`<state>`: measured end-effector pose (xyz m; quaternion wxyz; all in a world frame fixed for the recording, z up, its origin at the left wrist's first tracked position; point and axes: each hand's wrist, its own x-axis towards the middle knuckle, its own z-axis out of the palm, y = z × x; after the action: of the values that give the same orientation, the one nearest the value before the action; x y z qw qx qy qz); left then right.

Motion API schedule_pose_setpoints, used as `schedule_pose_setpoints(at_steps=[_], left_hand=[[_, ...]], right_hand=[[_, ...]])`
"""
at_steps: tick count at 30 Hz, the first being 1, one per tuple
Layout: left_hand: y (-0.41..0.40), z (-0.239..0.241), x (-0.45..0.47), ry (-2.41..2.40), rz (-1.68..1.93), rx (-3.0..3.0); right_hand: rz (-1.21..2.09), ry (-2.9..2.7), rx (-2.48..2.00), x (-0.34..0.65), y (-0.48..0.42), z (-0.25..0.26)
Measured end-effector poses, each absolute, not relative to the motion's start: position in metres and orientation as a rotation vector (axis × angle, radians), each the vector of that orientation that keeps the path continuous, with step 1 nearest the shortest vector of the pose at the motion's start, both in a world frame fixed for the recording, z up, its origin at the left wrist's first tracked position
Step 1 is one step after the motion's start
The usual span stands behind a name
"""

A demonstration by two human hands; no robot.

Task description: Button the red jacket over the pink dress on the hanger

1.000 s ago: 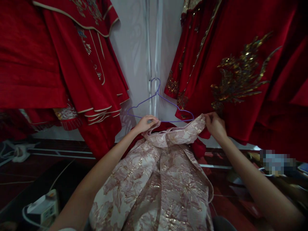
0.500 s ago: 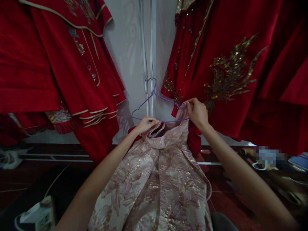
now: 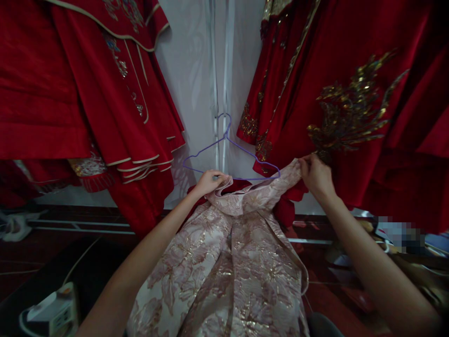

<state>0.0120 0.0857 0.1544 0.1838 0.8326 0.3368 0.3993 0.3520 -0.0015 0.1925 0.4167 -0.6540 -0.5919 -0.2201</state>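
A pale pink brocade garment [image 3: 231, 262] with a shiny flower pattern hangs down in front of me, its waistband at the top. My left hand [image 3: 211, 181] pinches the left part of the waistband, close to the lower bar of a purple wire hanger [image 3: 248, 153]. With my right hand [image 3: 316, 175] I grip the waistband's other end, stretched out to the right and up, beyond the hanger's right corner. The hanger's hook sits by a pale vertical strip on the wall. Its lower bar passes behind my left fingers, where part of it is hidden.
Red embroidered garments hang on the left [image 3: 136, 107] and on the right [image 3: 298, 84]. A white power strip [image 3: 58, 311] lies low on the left, near pale shoes [image 3: 17, 227]. Assorted items [image 3: 421, 267] lie at the lower right.
My right hand has moved right, pulling the waistband's right end away from the hanger's right corner, which now shows bare. My left hand stays nearly in place.
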Motion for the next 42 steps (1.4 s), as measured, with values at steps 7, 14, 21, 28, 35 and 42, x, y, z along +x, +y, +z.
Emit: schedule_pose_setpoints(at_steps=[7,14,21,28,35,42], left_hand=[[0.092,0.152,0.011,0.919,1.07,2.325],[0.088,0.148,0.04,0.905,1.101,2.227],[0.095,0.15,0.048,0.849,1.249,2.162],[0.123,0.147,-0.043,1.34,1.811,2.037],[0.14,0.107,-0.109,1.627,1.679,1.597],[0.154,0.087,-0.11,1.591,1.799,1.576]], right_hand=[[-0.611,-1.428,-1.599,0.352,0.0,0.189],[-0.631,-1.431,-1.531,0.294,0.031,0.212],[-0.428,-1.621,-1.439,0.282,0.077,0.198],[-0.298,-1.602,-1.336,0.292,0.074,0.198],[-0.263,-1.568,-1.311,0.292,0.075,0.2],[-0.283,-1.562,-1.309,0.289,0.074,0.199]])
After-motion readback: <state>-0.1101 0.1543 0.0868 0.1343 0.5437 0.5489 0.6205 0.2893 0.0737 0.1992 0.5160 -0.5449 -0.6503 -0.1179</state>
